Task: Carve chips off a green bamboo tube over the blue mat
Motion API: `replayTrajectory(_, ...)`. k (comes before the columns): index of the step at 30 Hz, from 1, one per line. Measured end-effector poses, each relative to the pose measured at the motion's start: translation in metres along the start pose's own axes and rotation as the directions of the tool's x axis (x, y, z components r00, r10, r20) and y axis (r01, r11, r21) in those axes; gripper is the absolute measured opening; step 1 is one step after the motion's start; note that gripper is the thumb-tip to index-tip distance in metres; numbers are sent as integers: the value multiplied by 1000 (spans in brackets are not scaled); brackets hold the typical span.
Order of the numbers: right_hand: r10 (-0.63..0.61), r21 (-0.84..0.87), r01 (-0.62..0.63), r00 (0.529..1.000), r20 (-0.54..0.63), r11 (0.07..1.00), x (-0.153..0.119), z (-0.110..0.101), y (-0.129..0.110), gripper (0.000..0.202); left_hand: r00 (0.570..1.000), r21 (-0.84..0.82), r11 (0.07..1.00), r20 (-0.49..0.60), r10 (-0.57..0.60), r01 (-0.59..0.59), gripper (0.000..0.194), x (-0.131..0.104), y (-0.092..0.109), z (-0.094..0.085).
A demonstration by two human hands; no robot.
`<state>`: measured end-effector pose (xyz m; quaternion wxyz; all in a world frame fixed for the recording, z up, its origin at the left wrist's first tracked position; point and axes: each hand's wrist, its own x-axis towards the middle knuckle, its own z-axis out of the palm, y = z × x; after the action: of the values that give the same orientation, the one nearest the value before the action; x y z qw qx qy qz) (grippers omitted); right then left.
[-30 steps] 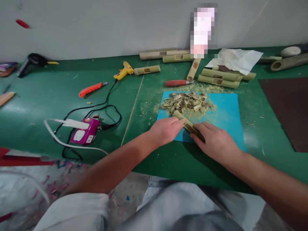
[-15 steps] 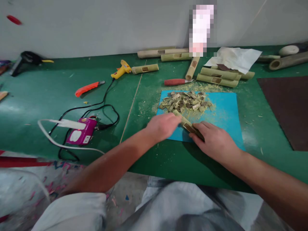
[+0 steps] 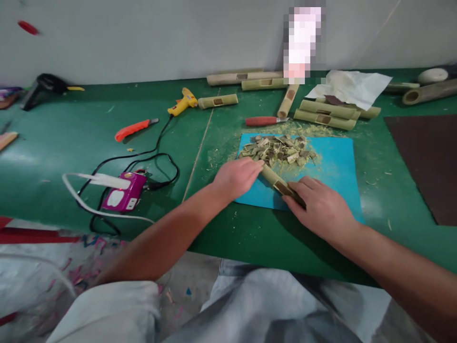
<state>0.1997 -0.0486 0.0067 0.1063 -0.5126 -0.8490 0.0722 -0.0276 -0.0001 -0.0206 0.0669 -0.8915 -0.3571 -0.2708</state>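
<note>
the notched bamboo piece (image 3: pixel 273 178) is being held slantwise over the near part of the blue sheet (image 3: pixel 333 166), right hand (image 3: pixel 323 205) clamped on its near end. the left hand (image 3: pixel 235 177) meets its far end; i can't tell whether that grip is closed. chips (image 3: pixel 278 150) lie just beyond.

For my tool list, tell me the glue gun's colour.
The glue gun is yellow, shown in the head view.

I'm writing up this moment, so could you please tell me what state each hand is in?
Left hand: at the tube's far end; whether it grips cannot be told.
Right hand: closed on the tube's near end.
</note>
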Motion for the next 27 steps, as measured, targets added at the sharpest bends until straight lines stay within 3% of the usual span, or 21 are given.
replayTrajectory(4, -25, 4, 25, 1000, -10, 1000, 0, 0, 0, 22, 997, -13, 999, 63, 42, -41, 32, 1, -1, -1)
replayTrajectory(9, -51, 15, 52, 997, -53, 999, -1, 2, 1, 22, 1000, 15, 1000, 2, 2, -2, 32, 1, -4, -2)
replayTrajectory(18, -88, 11, 89, 993, -83, 996, 0, 4, 2, 22, 996, 8, 999, 88, 31, -32, 35, 1, -2, 1)
replayTrajectory(22, -84, 15, 86, 992, -93, 996, 0, 4, 4, 25, 1000, -7, 1000, 2, 0, 0, 32, 2, -2, 1)
replayTrajectory(27, -72, 20, 74, 994, -82, 997, 0, 4, 5, 28, 999, 1, 999, -17, 40, -40, 33, 3, 0, -1)
